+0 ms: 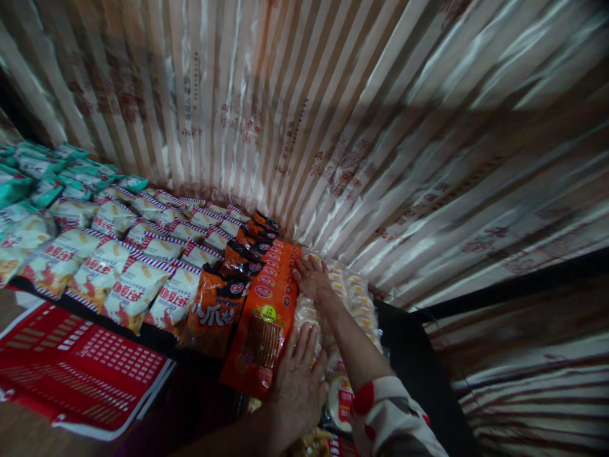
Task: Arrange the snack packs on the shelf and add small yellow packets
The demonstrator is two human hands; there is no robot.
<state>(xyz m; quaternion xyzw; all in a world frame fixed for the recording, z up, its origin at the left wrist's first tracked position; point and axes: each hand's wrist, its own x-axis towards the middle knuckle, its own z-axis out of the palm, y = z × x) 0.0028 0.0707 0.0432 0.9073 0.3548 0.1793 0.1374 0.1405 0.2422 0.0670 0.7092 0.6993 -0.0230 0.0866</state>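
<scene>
Right of the orange packets (261, 324), left hand (299, 381) and right hand (314, 279) lie over clear-wrapped snacks (356, 298), grips unclosed; farther right, black table (413, 355) shows to its edge.

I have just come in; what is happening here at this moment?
A person has both hands among rows of snack packs. The right hand lies on the pale packs next to the orange packets. The left hand is nearer, by the front orange packet's edge; touching is hard to tell. White bags are farther left, with a red basket below them.
</scene>
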